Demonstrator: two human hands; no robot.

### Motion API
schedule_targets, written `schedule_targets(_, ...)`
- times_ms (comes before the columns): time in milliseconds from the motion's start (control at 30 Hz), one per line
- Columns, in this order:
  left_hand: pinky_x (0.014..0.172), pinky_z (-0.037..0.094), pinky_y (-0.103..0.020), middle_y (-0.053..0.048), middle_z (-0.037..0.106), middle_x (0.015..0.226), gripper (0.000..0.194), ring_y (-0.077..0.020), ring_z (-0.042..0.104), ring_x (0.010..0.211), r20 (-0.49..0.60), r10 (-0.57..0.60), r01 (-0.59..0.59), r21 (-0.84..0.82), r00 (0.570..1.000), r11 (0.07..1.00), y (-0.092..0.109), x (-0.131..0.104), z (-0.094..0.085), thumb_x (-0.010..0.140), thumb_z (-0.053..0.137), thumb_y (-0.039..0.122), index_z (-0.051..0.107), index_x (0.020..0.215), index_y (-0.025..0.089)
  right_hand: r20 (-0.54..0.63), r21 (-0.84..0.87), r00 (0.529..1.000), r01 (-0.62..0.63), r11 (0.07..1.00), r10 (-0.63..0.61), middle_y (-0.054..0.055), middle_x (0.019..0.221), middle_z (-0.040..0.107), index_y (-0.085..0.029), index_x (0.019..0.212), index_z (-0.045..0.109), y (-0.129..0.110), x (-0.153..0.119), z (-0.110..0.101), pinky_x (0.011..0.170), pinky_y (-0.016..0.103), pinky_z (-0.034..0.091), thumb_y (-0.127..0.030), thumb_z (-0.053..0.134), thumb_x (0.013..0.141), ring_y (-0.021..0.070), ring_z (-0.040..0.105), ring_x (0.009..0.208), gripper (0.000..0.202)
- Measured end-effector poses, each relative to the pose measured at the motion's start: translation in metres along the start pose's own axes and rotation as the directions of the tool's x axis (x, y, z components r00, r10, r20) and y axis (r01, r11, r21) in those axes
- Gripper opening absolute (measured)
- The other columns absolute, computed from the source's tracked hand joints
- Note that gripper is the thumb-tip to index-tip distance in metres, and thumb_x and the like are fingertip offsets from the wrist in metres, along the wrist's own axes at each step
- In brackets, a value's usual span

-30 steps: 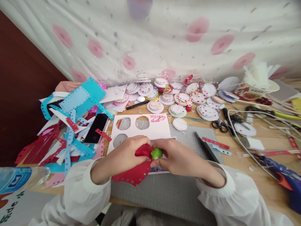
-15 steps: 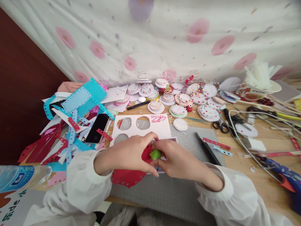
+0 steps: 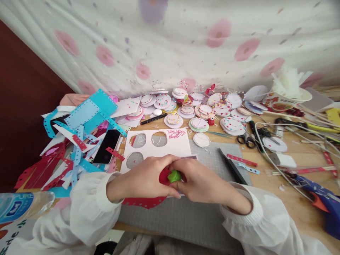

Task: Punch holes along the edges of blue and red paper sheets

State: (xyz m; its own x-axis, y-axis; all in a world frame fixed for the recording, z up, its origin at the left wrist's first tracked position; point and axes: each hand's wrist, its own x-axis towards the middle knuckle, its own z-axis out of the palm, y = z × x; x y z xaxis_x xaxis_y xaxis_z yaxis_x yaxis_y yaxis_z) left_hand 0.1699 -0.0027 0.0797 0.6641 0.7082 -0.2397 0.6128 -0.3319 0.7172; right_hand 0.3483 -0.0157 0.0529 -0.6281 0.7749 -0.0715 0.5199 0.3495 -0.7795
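Note:
Between my two hands sits a small green object (image 3: 174, 176), pinched by the fingers of my right hand (image 3: 199, 180). Just left of it, a piece of red paper (image 3: 164, 176) shows inside the curve of my left hand (image 3: 145, 177), whose fingers and thumb close around that paper. The fingertips of both hands meet above the green object. Below my left hand a larger red sheet with punched holes (image 3: 145, 202) lies over the grey cutting mat (image 3: 170, 219). Behind the hands is a white card (image 3: 170, 145) with round cut-outs and red scribbles.
Stacked dotted paper discs (image 3: 232, 125) line the back. Coloured paper scraps (image 3: 77, 156) and a phone (image 3: 106, 146) lie left, with a bottle (image 3: 23, 205) nearer. On the right are a black cutter (image 3: 232, 166), scissors (image 3: 246, 141), a white cable (image 3: 268, 159) and a paper bowl (image 3: 287, 101).
My left hand has come in closer around the red paper and the fingertips overlap more. The view has shifted slightly, moving the table items a little left in the picture.

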Motion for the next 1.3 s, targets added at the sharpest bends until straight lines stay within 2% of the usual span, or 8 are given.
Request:
schedule_targets(167, 0.087, 0.045, -0.029, 0.0, 0.062, 0.12, 0.062, -0.0215, 0.059, 0.108, 0.002, 0.005, -0.005, -0.07, 1.0, 0.998, -0.006, 0.002, 0.002, 0.07, 0.076, 0.032, 0.048, 0.125, 0.029, -0.025, -0.034, 0.998, -0.05, 0.998, 0.049, 0.002, 0.071, 0.064, -0.013, 0.077, 0.062, 0.003, 0.004, -0.001, 0.053, 0.023, 0.032, -0.015, 0.066, 0.071, 0.0119, 0.052, 0.06, 0.006)
schedule_targets(300, 0.092, 0.044, -0.031, -0.003, 0.06, 0.123, 0.079, -0.0236, 0.055, 0.115, -0.008, -0.046, 0.045, -0.135, 0.999, 0.99, -0.014, 0.001, 0.001, 0.063, 0.081, 0.039, 0.042, 0.13, 0.028, 0.028, 0.039, 0.999, -0.029, 0.999, 0.028, -0.001, 0.068, 0.063, -0.016, 0.085, 0.065, 0.006, 0.004, -0.009, 0.053, 0.022, 0.032, -0.02, 0.067, 0.076, 0.0102, 0.05, 0.056, 0.01)
schedule_targets(467, 0.084, 0.046, -0.028, 0.002, 0.066, 0.102, 0.036, -0.0193, 0.061, 0.096, -0.04, -0.126, 0.122, -0.095, 0.991, 0.988, -0.02, -0.007, -0.004, 0.071, 0.072, 0.028, 0.059, 0.105, 0.026, 0.115, 0.084, 0.993, 0.004, 0.996, -0.014, -0.001, 0.076, 0.067, -0.019, 0.098, 0.067, 0.007, 0.0, -0.018, 0.059, 0.022, 0.036, -0.032, 0.07, 0.077, 0.0128, 0.055, 0.064, 0.025)
schedule_targets(533, 0.079, 0.046, -0.026, 0.003, 0.066, 0.097, 0.027, -0.0182, 0.061, 0.09, -0.051, -0.147, 0.144, -0.062, 0.988, 0.988, -0.021, -0.011, -0.005, 0.071, 0.07, 0.025, 0.062, 0.097, 0.025, 0.125, 0.059, 0.992, 0.001, 0.998, -0.009, 0.0, 0.078, 0.068, -0.019, 0.099, 0.067, 0.007, -0.002, -0.018, 0.06, 0.023, 0.037, -0.034, 0.071, 0.076, 0.0141, 0.056, 0.067, 0.028)
schedule_targets(733, 0.072, 0.046, -0.024, 0.004, 0.066, 0.088, 0.022, -0.0163, 0.06, 0.081, -0.073, -0.146, 0.146, -0.013, 0.987, 0.989, -0.016, -0.014, -0.004, 0.071, 0.066, 0.021, 0.062, 0.092, 0.024, 0.139, 0.059, 0.99, 0.008, 0.998, -0.016, 0.003, 0.091, 0.07, -0.02, 0.1, 0.068, 0.004, -0.004, -0.015, 0.068, 0.026, 0.041, -0.037, 0.07, 0.077, 0.0177, 0.061, 0.08, 0.029)
schedule_targets(933, 0.072, 0.044, -0.025, 0.003, 0.066, 0.084, 0.013, -0.0168, 0.059, 0.079, -0.072, -0.092, 0.095, 0.039, 0.993, 0.995, -0.011, -0.01, -0.004, 0.073, 0.063, 0.019, 0.062, 0.085, 0.022, 0.102, 0.038, 0.994, 0.025, 0.999, -0.029, 0.002, 0.084, 0.069, -0.019, 0.092, 0.066, 0.0, -0.002, -0.013, 0.066, 0.024, 0.04, -0.033, 0.071, 0.076, 0.016, 0.06, 0.074, 0.022)
schedule_targets(1133, 0.071, 0.042, -0.024, 0.004, 0.065, 0.083, 0.013, -0.0158, 0.059, 0.079, -0.036, -0.063, 0.066, 0.068, 0.997, 0.996, -0.012, -0.007, -0.007, 0.073, 0.062, 0.018, 0.061, 0.085, 0.022, 0.08, -0.044, 0.997, 0.026, 0.999, -0.022, 0.003, 0.09, 0.069, -0.019, 0.095, 0.067, -0.003, -0.003, -0.014, 0.079, 0.029, 0.04, -0.029, 0.073, 0.075, 0.0203, 0.06, 0.088, 0.023)
schedule_targets(1300, 0.071, 0.042, -0.024, 0.003, 0.065, 0.086, 0.017, -0.0166, 0.059, 0.08, -0.012, -0.063, 0.064, 0.096, 0.998, 0.993, -0.016, -0.008, -0.011, 0.073, 0.063, 0.019, 0.062, 0.089, 0.022, 0.134, -0.042, 0.991, -0.013, 0.999, 0.019, 0.004, 0.087, 0.068, -0.018, 0.102, 0.064, 0.003, -0.006, -0.024, 0.067, 0.026, 0.041, -0.033, 0.066, 0.081, 0.0176, 0.06, 0.077, 0.026)
